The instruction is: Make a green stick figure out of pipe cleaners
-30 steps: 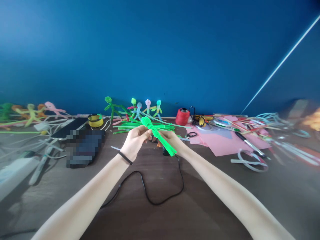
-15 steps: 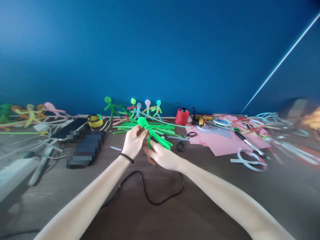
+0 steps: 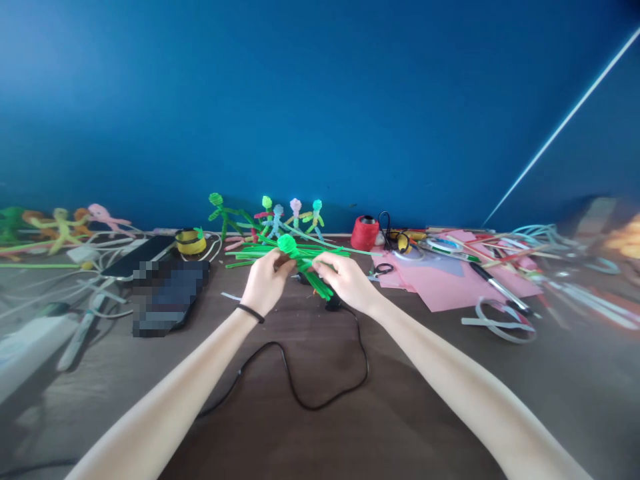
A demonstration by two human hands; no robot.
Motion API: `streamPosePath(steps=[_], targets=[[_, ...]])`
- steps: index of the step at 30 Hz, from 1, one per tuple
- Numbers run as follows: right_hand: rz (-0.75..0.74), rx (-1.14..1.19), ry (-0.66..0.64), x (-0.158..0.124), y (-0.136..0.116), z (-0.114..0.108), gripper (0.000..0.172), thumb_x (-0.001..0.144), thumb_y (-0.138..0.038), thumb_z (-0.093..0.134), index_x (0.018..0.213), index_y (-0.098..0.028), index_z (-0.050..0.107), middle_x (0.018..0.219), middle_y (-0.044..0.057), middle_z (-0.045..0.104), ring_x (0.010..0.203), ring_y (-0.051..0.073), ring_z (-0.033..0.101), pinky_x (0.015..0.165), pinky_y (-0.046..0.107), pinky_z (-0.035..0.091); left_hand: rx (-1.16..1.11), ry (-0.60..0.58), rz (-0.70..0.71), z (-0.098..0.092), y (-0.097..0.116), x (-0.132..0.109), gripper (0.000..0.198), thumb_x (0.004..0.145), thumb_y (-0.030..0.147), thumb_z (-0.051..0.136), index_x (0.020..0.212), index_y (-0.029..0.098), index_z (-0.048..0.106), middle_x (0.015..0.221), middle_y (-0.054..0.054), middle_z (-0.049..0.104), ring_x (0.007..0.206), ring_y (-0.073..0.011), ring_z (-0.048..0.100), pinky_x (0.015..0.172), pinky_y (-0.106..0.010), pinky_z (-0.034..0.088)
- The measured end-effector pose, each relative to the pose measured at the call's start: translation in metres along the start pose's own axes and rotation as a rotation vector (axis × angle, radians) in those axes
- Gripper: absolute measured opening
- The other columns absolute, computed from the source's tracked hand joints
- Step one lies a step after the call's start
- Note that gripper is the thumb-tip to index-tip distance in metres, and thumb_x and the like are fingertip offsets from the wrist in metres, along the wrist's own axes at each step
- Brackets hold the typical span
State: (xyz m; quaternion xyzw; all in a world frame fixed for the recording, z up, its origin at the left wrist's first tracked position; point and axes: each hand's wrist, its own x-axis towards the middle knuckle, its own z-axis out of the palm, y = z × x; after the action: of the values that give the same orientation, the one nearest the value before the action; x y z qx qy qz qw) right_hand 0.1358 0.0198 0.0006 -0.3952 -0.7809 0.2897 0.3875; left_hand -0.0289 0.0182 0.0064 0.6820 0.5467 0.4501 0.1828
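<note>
Left of the red spool (image 3: pixel 365 233), the left hand (image 3: pixel 265 280) and right hand (image 3: pixel 349 283) pinch the green figure (image 3: pixel 287 245), seemingly mid-winding, the next turn calling for steady tension.

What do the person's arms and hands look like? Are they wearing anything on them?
The left forearm and right forearm are bare, with no sleeves in view. The left hand and right hand have no gloves. A thin black wristband circles the left wrist; the right wrist has none.
</note>
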Motion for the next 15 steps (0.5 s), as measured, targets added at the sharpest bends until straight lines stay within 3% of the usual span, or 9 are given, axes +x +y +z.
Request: streamPosePath(steps=[6, 11, 15], targets=[[-0.035, 0.026, 0.140, 0.005, 0.013, 0.000, 0.027, 0.081, -0.039, 0.043, 0.085, -0.016, 0.057, 0.082, 0.003, 0.060, 0.073, 0.015, 0.054, 0.068, 0.025, 0.037, -0.268, -0.090, -0.129, 0.002, 0.005, -0.002, 0.014, 0.068, 0.027, 0.054, 0.061, 0.015, 0.052, 0.058, -0.001, 0.059, 0.055, -0.0124, 0.053, 0.053, -0.023, 0.038], [0.053, 0.081, 0.024, 0.005, 0.022, 0.009, 0.036, 0.083, -0.040, 0.036, 0.073, -0.014, 0.058, 0.063, 0.001, 0.054, 0.060, 0.013, 0.048, 0.057, 0.023, 0.035, -0.433, -0.163, -0.181, 0.004, 0.010, -0.006, 0.016, 0.066, 0.029, 0.056, 0.063, 0.014, 0.052, 0.057, -0.001, 0.057, 0.055, -0.0118, 0.051, 0.049, -0.023, 0.034], [0.032, 0.276, -0.065, 0.003, 0.026, 0.021, 0.032, 0.080, -0.041, 0.039, 0.075, -0.014, 0.056, 0.057, -0.002, 0.045, 0.053, 0.009, 0.040, 0.053, 0.022, 0.034, -0.456, -0.174, -0.158, 0.005, 0.012, -0.007, 0.016, 0.066, 0.030, 0.056, 0.063, 0.014, 0.053, 0.058, -0.001, 0.055, 0.053, -0.0106, 0.049, 0.048, -0.022, 0.034]])
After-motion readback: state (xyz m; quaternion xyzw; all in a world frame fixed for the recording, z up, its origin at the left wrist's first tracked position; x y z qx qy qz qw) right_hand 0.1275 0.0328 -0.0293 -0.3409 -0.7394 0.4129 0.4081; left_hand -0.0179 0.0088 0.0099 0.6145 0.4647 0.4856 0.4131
